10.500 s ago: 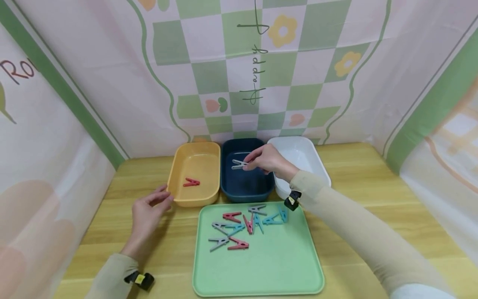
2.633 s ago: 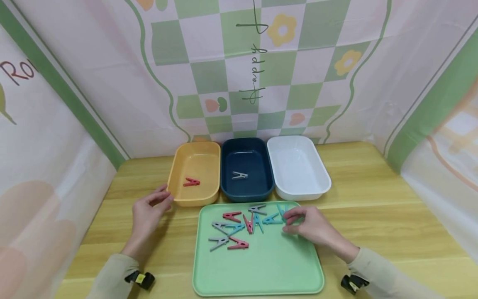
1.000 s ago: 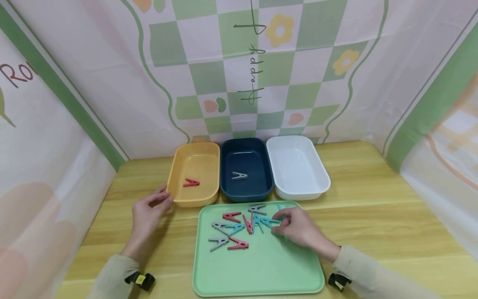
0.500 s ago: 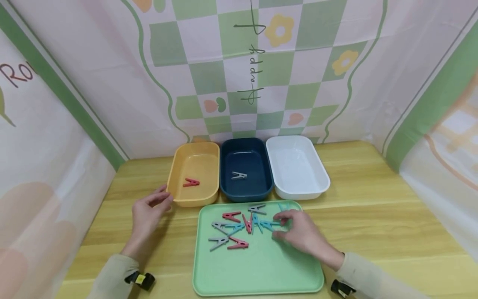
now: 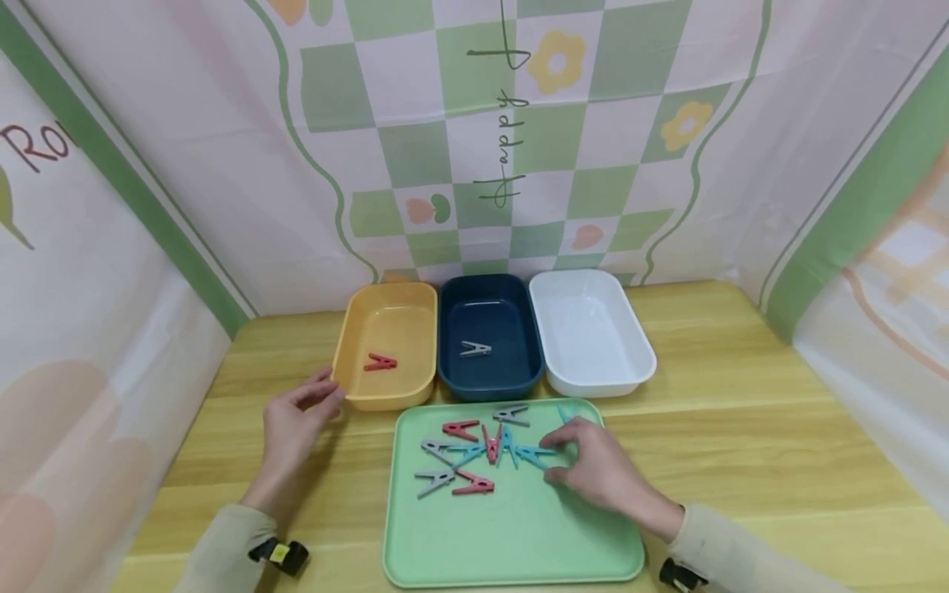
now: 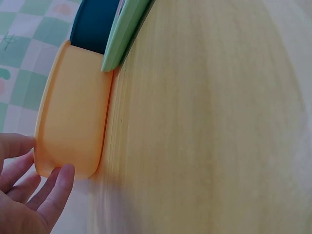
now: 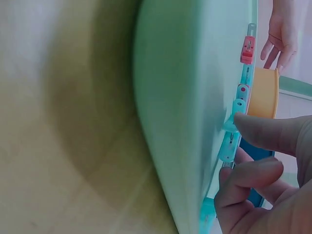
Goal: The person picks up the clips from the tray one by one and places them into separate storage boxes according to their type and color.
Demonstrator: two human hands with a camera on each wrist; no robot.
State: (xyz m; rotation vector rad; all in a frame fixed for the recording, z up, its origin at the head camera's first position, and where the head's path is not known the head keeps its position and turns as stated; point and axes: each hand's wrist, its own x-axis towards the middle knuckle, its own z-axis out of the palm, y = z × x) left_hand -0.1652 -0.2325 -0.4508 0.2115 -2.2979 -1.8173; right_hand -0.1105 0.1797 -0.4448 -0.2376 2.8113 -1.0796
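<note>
My left hand (image 5: 295, 424) rests its relaxed fingertips against the near left corner of the yellow box (image 5: 356, 329); the left wrist view shows these fingers (image 6: 57, 190) on its outer wall. Over the right part of the green tray (image 5: 511, 543), my right hand (image 5: 600, 469) has thumb and forefinger on either side of a light-blue clip (image 5: 528, 452), low over the tray. In the right wrist view the thumb (image 7: 265, 131) meets a blue clip (image 7: 229, 146). Red, grey and blue clips lie to the left, some touching. Another blue clip (image 5: 567, 412) is partly hidden behind my right hand.
A dark blue box (image 5: 489, 379) with a grey clip (image 5: 475, 348) stands between the yellow box, which has a red clip (image 5: 381, 362) in it, and a white box (image 5: 593, 338). They stand behind the tray on the wooden table (image 5: 741, 412), before a patterned cloth.
Since the earliest frame, the grey clip has left my right hand and lies in the dark blue box. My right hand has come down to the tray, where two blue clips have shifted slightly and turned.
</note>
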